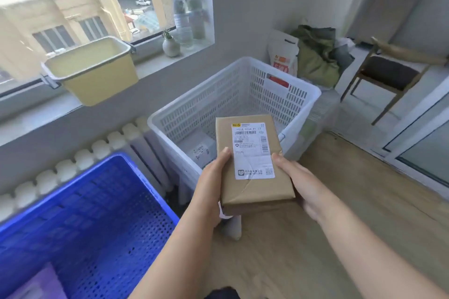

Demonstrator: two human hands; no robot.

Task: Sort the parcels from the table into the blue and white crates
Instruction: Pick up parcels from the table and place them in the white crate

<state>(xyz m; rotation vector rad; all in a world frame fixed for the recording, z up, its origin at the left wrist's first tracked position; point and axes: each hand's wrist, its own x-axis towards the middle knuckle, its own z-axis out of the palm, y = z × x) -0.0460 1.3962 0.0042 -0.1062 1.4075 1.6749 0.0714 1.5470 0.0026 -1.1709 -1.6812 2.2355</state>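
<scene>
Both hands grip one brown parcel at centre frame: the left hand clasps its left edge with the thumb on top, and the right hand cups the right edge and underside. The parcel is held label-up, its far end reaching over the near rim of the white crate, which sits just above centre. Inside that crate lies what looks like another pale parcel, though the mesh and glare blur it. The blue crate fills the lower left, with something purple in its near corner. The wooden surface runs along the lower right.

The step appears to be dropping this parcel into the white crate. To do it well, the person should carry it fully past the rim, lower it flat beside the one already there, then let go with both hands together so it does not tip.
</scene>
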